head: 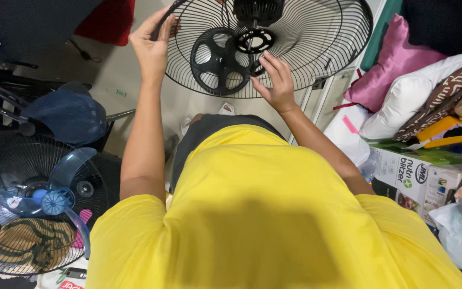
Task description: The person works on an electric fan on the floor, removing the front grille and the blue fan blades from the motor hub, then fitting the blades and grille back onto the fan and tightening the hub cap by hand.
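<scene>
Nearest, by the right hip, a box (413, 179) lies below pillows (397, 59); at the left sits a fan (38, 203) with blue blades. Farther out, the right hand (274, 80) is half open, its fingertips touching the black ring (254, 39) at the grille's (316, 37) hub. The left hand (153, 40) is closed around the grille's left rim, farther from the ring.

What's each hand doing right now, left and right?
Left hand: closed around the rim of the black wire fan guard.
Right hand: open, fingertips on the black plastic hub ring at the guard's centre.
</scene>
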